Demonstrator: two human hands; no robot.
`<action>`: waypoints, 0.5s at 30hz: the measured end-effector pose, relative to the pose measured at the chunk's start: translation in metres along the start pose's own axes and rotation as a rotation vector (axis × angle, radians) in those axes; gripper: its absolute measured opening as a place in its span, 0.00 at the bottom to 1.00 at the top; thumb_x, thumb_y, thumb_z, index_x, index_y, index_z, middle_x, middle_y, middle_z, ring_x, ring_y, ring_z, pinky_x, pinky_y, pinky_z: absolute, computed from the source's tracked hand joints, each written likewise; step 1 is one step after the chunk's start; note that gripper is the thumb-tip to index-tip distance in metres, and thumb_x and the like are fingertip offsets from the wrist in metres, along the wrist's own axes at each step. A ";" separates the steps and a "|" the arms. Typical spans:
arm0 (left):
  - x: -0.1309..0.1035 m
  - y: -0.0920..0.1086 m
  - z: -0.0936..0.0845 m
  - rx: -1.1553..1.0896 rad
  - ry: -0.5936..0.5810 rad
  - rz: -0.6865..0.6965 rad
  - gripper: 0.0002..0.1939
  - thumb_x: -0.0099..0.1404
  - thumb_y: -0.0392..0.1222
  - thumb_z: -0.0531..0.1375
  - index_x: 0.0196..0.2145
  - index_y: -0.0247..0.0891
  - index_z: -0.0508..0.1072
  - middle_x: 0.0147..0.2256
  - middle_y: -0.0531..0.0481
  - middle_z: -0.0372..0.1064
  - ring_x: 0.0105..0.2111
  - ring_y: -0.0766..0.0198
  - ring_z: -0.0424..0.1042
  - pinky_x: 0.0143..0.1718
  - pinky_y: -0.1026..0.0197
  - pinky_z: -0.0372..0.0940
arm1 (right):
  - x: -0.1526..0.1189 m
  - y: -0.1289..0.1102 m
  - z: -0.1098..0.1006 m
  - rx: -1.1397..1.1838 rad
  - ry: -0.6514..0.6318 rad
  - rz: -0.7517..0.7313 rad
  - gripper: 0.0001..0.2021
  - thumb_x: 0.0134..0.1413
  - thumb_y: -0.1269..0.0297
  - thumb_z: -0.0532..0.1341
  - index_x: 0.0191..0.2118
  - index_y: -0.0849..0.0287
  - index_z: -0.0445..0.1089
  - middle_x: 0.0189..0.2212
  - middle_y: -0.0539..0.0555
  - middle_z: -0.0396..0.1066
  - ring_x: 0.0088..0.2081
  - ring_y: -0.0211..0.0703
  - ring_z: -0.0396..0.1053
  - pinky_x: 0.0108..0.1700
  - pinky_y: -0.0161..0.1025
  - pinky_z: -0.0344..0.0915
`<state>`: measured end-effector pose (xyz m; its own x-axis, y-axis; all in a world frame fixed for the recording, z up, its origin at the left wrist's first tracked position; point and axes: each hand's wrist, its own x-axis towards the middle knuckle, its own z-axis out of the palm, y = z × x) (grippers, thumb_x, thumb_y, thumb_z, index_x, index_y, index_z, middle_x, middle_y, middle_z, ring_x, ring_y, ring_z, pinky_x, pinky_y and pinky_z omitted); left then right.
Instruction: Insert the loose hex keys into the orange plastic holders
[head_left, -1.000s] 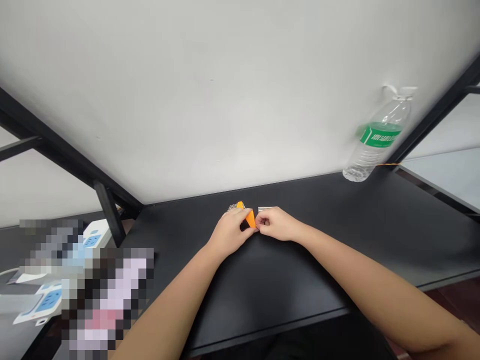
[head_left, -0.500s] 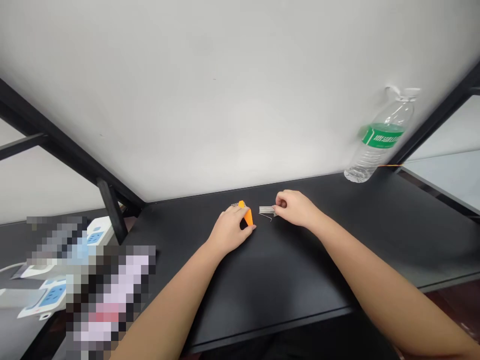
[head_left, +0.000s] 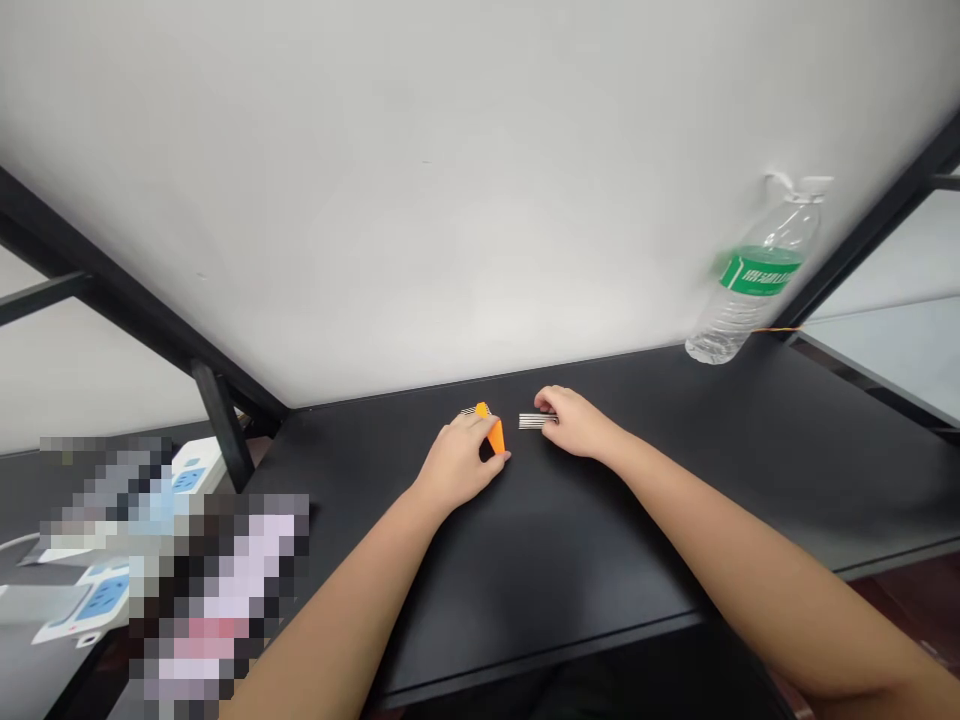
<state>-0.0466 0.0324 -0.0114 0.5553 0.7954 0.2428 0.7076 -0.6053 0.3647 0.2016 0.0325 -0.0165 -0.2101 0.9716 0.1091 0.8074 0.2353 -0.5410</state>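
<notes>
My left hand (head_left: 459,460) grips an orange holder (head_left: 496,436) upright on the black table, thumb at its lower right end. Thin metal rods (head_left: 469,411) show just beyond my left fingers, at the holder's far side. To the right, several slim silver rods (head_left: 534,421) lie side by side on the table, pointing left. My right hand (head_left: 574,422) has its fingers closed round the right ends of these rods. A small gap separates the rods from the orange holder.
A clear plastic bottle (head_left: 754,280) with a green label stands at the back right against the wall. White power strips (head_left: 112,592) and blurred items lie at the left. Black metal frame bars (head_left: 225,420) flank the black table (head_left: 525,600).
My right hand has shifted slightly left and its fingers have come round the rod ends. The rod that stuck out at an angle no longer shows apart. My left hand keeps its hold.
</notes>
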 end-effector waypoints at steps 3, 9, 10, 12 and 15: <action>-0.001 -0.001 0.001 0.003 0.002 -0.006 0.19 0.63 0.48 0.66 0.51 0.44 0.75 0.48 0.43 0.76 0.51 0.45 0.72 0.51 0.45 0.68 | 0.002 0.012 -0.011 0.010 0.006 0.065 0.07 0.58 0.73 0.59 0.40 0.58 0.72 0.42 0.55 0.71 0.40 0.42 0.69 0.44 0.38 0.64; -0.001 0.000 0.000 0.027 -0.022 -0.009 0.18 0.64 0.49 0.65 0.50 0.44 0.75 0.49 0.44 0.76 0.54 0.45 0.72 0.52 0.45 0.68 | 0.006 0.021 -0.020 -0.079 -0.080 0.109 0.06 0.54 0.73 0.61 0.31 0.57 0.75 0.37 0.54 0.73 0.36 0.41 0.69 0.40 0.36 0.62; -0.001 0.001 -0.001 0.027 -0.025 -0.013 0.17 0.64 0.49 0.65 0.49 0.44 0.75 0.48 0.44 0.76 0.53 0.45 0.72 0.51 0.45 0.68 | 0.006 0.020 -0.020 -0.081 -0.081 0.121 0.06 0.54 0.73 0.62 0.30 0.57 0.74 0.37 0.54 0.73 0.36 0.41 0.69 0.39 0.36 0.62; -0.001 0.002 -0.001 0.025 -0.029 -0.013 0.16 0.64 0.49 0.65 0.48 0.44 0.75 0.47 0.44 0.76 0.52 0.46 0.72 0.51 0.46 0.68 | 0.005 0.020 -0.020 -0.088 -0.074 0.153 0.04 0.51 0.72 0.63 0.28 0.57 0.73 0.36 0.55 0.74 0.34 0.42 0.69 0.35 0.36 0.61; -0.001 0.003 -0.002 0.015 -0.032 -0.004 0.15 0.65 0.49 0.65 0.48 0.44 0.75 0.47 0.45 0.77 0.52 0.46 0.72 0.51 0.46 0.68 | 0.004 0.023 -0.022 -0.100 -0.062 0.220 0.06 0.45 0.73 0.66 0.25 0.58 0.70 0.30 0.55 0.73 0.29 0.42 0.67 0.29 0.37 0.58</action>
<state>-0.0458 0.0299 -0.0087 0.5660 0.7965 0.2126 0.7160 -0.6028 0.3521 0.2313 0.0425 -0.0096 -0.0541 0.9970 -0.0559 0.8873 0.0223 -0.4607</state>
